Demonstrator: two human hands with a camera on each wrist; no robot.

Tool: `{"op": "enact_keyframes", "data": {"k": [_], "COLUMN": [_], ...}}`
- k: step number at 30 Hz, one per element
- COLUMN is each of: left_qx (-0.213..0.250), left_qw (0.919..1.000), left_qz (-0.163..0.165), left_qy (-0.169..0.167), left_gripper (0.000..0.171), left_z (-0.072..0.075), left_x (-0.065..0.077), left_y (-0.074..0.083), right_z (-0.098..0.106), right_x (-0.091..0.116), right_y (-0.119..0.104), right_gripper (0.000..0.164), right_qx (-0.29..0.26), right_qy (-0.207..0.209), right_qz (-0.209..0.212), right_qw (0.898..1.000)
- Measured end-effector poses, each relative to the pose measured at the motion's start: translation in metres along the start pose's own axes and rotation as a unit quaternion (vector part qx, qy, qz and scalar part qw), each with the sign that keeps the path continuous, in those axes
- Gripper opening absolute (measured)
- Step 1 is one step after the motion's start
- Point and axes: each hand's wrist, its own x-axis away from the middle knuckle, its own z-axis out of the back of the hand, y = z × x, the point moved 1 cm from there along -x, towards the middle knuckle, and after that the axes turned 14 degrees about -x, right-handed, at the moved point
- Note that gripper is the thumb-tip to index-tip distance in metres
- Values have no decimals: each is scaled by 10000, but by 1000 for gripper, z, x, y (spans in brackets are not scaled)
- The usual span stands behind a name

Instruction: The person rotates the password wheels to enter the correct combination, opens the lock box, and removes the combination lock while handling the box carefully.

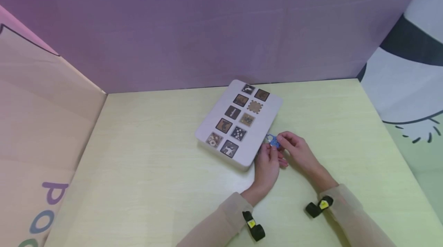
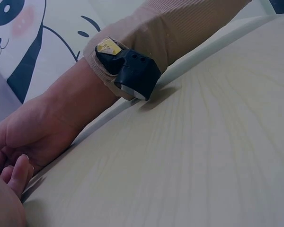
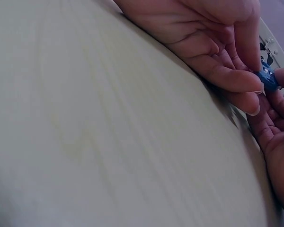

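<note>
A small blue padlock (image 1: pixel 274 141) with a thin metal shackle is held between both hands, right beside the long side of a white box (image 1: pixel 216 114). My left hand (image 1: pixel 268 164) grips it from below with thumb and fingers. From the right, my right hand (image 1: pixel 299 153) pinches its other end between thumb and forefinger. Small marks show on the face of the blue lock (image 3: pixel 267 76) in the right wrist view, and metal fittings (image 3: pixel 272 47) sit on the box side behind it. The left wrist view shows the right hand (image 2: pixel 38 127) low over the table, the lock hidden.
The box lid carries several square brown and black pictures (image 1: pixel 238 133). Underneath is a pale wood-grain table (image 1: pixel 145 170). A purple panel (image 1: pixel 194 32) stands along its back edge, with printed panels (image 1: pixel 41 105) at the sides.
</note>
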Motion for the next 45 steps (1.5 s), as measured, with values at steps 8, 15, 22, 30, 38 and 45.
{"op": "enact_keyframes", "data": {"k": [8,15,22,30,38,45], "left_qx": [-49,-69,-54,-66,-13,4], "left_qw": [10000,10000,10000,9999,9999,10000], "left_qz": [-11,13,16,89,105,78], "left_qy": [3,-2,6,-58,-35,-26], "left_gripper": [12,13,13,14,14,14], "left_z": [1,2,2,1,1,0], "left_x": [0,0,-1,0,0,0], "left_y": [1,1,2,0,-1,-1], "right_z": [-1,-1,-1,-1,-2,-2], "right_x": [0,-1,-1,2,2,2], "right_y": [-2,-1,-2,-3,-4,-4], "right_gripper": [31,33,32,35,35,32], "right_qx": [-46,-180,-172,-128,-146,-125], "right_qy": [56,87,104,157,125,79], "right_qz": [-111,22,46,-131,-103,-119], "right_qw": [9999,9998,9998,9997,9998,9998]}}
